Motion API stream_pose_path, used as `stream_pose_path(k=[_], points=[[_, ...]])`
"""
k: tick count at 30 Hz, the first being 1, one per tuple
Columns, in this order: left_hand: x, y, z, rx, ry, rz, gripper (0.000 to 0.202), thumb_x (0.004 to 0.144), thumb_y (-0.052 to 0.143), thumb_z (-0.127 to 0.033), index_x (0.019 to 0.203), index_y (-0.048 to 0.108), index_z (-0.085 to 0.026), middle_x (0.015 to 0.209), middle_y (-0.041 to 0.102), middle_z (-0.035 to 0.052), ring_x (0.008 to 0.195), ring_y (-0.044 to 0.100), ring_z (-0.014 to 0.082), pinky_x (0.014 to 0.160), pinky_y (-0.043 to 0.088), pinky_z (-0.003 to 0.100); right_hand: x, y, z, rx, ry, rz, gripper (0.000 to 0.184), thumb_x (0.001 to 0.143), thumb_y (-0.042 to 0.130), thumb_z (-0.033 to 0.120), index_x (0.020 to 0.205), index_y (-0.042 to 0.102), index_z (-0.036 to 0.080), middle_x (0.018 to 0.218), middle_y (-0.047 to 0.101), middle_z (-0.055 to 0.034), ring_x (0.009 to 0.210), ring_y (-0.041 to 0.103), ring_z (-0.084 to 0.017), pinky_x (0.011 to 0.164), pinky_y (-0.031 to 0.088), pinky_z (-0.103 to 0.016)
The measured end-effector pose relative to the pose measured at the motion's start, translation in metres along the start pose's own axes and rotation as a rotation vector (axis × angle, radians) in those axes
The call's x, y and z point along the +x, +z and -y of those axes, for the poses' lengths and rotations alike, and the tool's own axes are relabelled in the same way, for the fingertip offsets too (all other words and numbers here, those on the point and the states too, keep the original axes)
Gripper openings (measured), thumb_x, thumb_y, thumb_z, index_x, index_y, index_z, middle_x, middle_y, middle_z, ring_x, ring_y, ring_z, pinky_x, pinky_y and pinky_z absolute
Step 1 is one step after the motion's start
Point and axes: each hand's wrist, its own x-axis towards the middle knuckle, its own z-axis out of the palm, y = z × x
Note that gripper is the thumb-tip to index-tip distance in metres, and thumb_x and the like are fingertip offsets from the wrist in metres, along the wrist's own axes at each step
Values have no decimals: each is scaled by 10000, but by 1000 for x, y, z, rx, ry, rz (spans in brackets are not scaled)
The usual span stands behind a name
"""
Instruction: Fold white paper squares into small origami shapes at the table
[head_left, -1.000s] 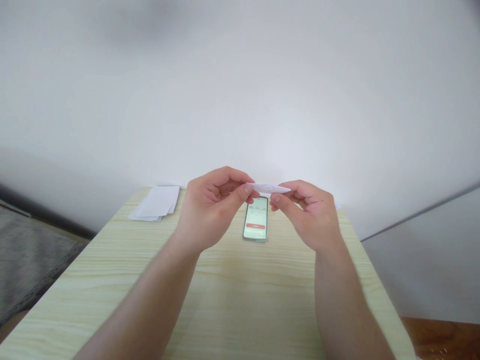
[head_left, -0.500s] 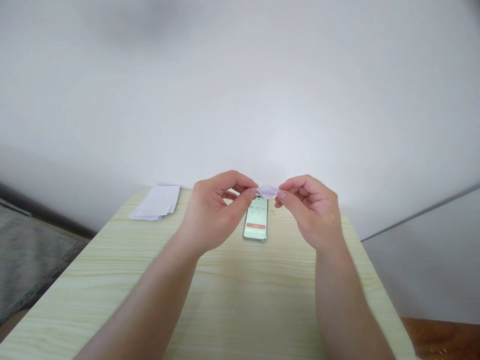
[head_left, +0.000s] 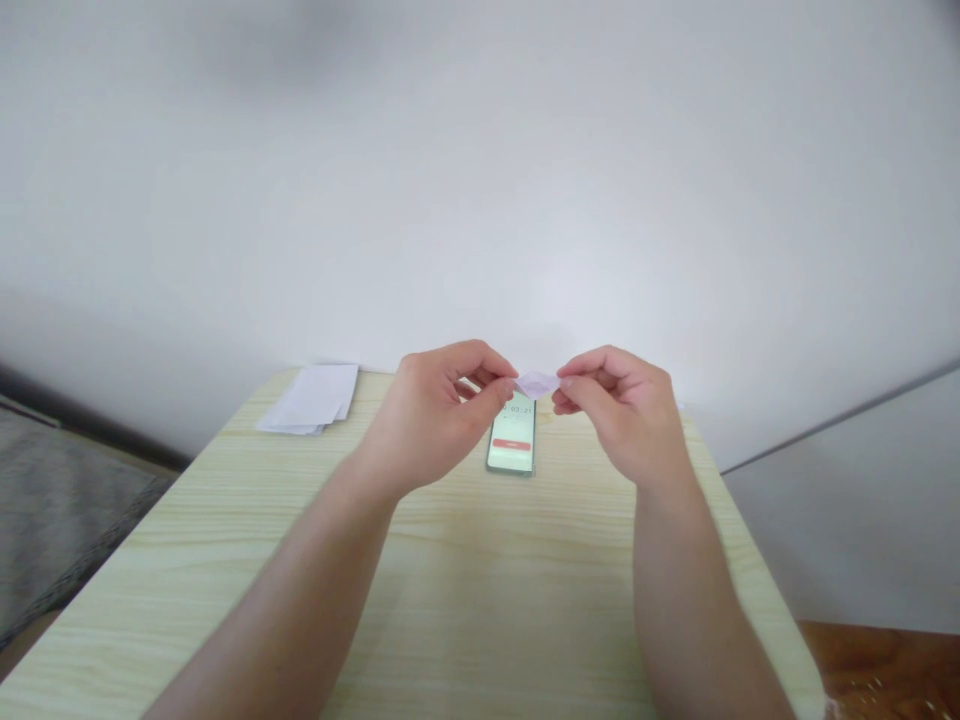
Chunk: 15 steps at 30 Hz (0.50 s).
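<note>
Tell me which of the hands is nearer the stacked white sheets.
Left. The left hand is to the right of the sheets, not touching them; the right hand is farther right, past the phone.

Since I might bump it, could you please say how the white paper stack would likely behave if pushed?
The white paper stack would probably fan out, since its edges are unevenly offset. It looks thin, so likely light and somewhat floppy.

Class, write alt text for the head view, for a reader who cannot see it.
A left hand and a right hand pinch a small white paper between them. A lit phone and, farther left, overlapping white sheets lie on a wood-grained table.
</note>
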Motion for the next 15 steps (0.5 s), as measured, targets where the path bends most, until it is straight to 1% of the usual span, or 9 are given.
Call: stream_pose_path(k=[3,6,8,10,12,13,15], points=[[1,2,7,65,-34,88,111,904,654,-308,892,754,-260,858,767,-30,755,686,149,667,536,260,4,-3,-7,-123,86,61,93,815,636,199,856,720,189,711,733,-5,661,701,-171,597,542,-280],[2,5,13,156,-53,179,138,906,629,-335,871,745,-268,839,762,-32,743,684,159,645,517,276,8,-3,-15,-261,121,98,102,786,614,212,810,711,194,698,721,-4,614,659,-157,531,489,-254],[3,7,16,194,-57,242,137,900,617,-333,886,740,-275,839,760,-31,745,684,165,637,511,280,8,-4,-21,-327,151,123,105,776,609,225,793,709,198,667,707,-1,588,641,-152,495,460,-241],[3,10,18,223,-59,296,139,887,615,-336,927,739,-288,863,762,-31,751,684,170,625,505,282,8,-7,-31,-356,200,134,109,775,606,230,791,708,195,653,707,-3,578,643,-149,490,462,-233],[3,12,19,257,-55,334,159,878,613,-351,958,741,-302,890,764,-28,735,679,174,606,493,286,8,-18,-46,-357,272,135,112,783,605,229,793,710,190,667,721,-12,575,654,-144,493,476,-225],[3,13,18,277,-49,347,168,878,608,-361,963,743,-307,896,765,-27,722,675,174,598,487,288,8,-27,-55,-363,324,115,106,783,611,226,789,710,186,676,730,-17,574,662,-142,494,481,-220],[3,15,18,313,-27,354,179,884,596,-380,953,748,-313,893,766,-27,711,672,176,590,476,288,8,-52,-76,-412,470,57,81,777,645,208,784,720,177,685,737,-22,582,672,-137,511,499,-213]])
